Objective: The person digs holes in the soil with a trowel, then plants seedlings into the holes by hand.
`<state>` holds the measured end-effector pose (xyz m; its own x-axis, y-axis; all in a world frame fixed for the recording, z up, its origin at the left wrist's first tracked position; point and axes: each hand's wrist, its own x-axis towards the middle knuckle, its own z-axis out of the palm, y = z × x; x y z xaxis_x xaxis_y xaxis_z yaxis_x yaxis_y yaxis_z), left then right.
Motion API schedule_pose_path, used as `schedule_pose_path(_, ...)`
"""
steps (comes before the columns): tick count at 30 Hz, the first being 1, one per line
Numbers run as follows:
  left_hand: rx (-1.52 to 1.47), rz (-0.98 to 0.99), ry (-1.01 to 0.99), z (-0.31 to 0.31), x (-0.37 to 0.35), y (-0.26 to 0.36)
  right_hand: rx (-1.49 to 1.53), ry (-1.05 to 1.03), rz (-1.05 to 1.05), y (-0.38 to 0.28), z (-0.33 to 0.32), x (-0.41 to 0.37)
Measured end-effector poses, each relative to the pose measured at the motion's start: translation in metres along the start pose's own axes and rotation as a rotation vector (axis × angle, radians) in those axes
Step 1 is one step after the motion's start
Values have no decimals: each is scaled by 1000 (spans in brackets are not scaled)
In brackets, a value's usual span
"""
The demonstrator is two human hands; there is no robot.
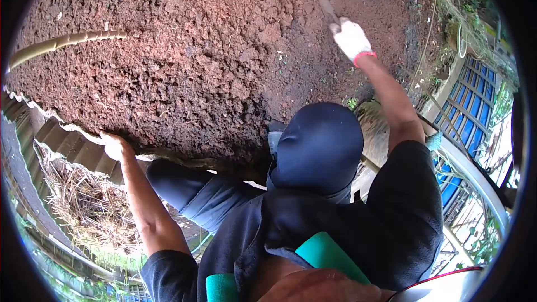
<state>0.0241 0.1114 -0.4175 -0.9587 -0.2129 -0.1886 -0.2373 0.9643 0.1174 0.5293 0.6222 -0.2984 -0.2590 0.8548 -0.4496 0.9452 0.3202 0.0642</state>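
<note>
My right hand (351,39), in a white glove with a red cuff and dirt-darkened fingertips, reaches out over the soil at the upper right. It is closed on a narrow, flat-bladed hand tool (326,6). The blade is blurred and soil-coloured, so its exact kind cannot be made out. Loose, clumpy brown soil (190,72) lies to the left of it, with a smoother patch under the tool. At the lower left, my left hand (114,146) grips the rim of a corrugated sheet (78,148) bordering the soil. Its fingers are partly hidden.
A curved, ringed tan stalk or pipe (67,40) lies on the soil at left. My bent knee (319,145) rests at the soil's near edge. Dry straw (100,207) fills a space below the sheet. Blue slatted panels (467,117) and a pale pipe frame (475,173) stand at right.
</note>
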Motion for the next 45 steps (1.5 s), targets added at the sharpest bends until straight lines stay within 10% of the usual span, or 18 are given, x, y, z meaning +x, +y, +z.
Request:
schedule_pose_path(5, -31, -3, -24, -15, -17, 10, -143, 48, -104, 23, 1, 11)
schedule_pose_path(6, 333, 321, -71, -4, 10, -16, -128, -13, -115, 13, -4, -2)
schedule_pose_path(13, 764, 755, 360, 47, 58, -76, -184, -384, -329, -31, -36, -40)
schedule_pose_path(16, 695, 565, 127, 24, 40, -51, -189, -56, -321, -41, -21, 32)
schedule_pose_path(17, 894, 774, 347, 33, 49, -68, 24, 8, -336, -50, -20, 63)
schedule_pose_path(21, 726, 650, 210, 24, 45, -51, -217, 932, -441, -103, 34, 120)
schedule_pose_path(25, 563, 451, -3, 0, 18, -22, 834, 552, -340, -86, 57, 164)
schedule_pose_path(27, 557, 460, 21, 14, 36, -36, 449, 698, -570, -31, 88, 204)
schedule_pose_path(28, 612, 603, 154, 23, 45, -43, 203, 526, -608, -3, 88, 214)
schedule_pose_path(29, 674, 746, 279, 31, 55, -59, 106, -7, -173, -32, 16, 153)
schedule_pose_path(37, 473, 625, 112, 38, 70, -69, -657, 256, 235, 208, -202, 42)
schedule_pose_path(45, 374, 360, -30, 7, 43, -29, -499, 611, -211, 115, -219, 11)
